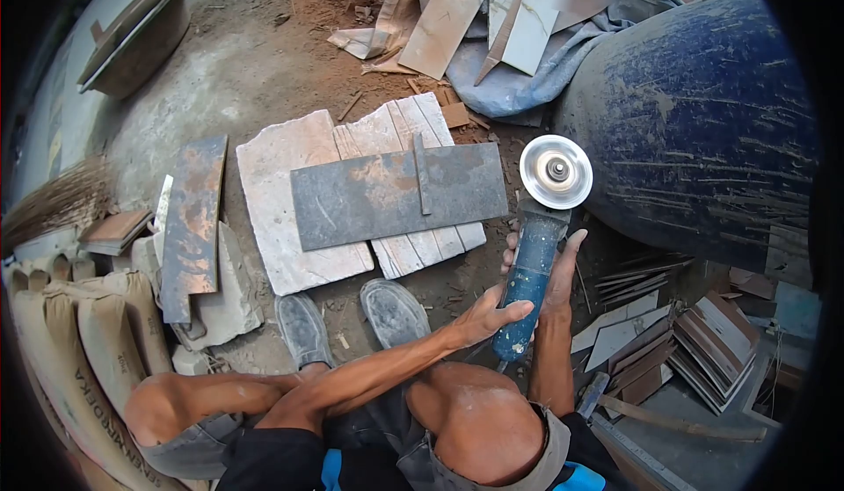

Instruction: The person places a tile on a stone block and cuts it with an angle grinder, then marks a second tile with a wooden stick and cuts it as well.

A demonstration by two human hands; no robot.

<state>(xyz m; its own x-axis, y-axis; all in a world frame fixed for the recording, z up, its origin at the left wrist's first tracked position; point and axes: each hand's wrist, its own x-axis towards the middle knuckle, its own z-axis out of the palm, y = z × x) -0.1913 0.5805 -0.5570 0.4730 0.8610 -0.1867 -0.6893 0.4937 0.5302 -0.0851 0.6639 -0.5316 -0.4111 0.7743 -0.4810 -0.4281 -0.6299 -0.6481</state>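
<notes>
A blue angle grinder (pixel 530 267) with a bright round disc (pixel 556 171) is held up to the right of the stone slabs. My left hand (pixel 491 317) grips the rear of its body, thumb lying across the top. Farther forward, my right hand (pixel 561 273) wraps it from underneath; its thumb points up along the right side and fingertips show on the left. On pale, scored stone slabs (pixel 281 152) lies a dark grey tile (pixel 360 194). A narrow dark strip (pixel 419 174) rests across that tile. The disc is clear of the tile's right end.
A large scratched blue drum (pixel 703 113) stands at the right. Tile pieces (pixel 453 16) lie on a blue sheet ahead, with stacked tiles (pixel 716 341) at lower right. Filled sacks (pixel 79 359), a leaning tile (pixel 195 218) and a basin (pixel 141 43) are on the left.
</notes>
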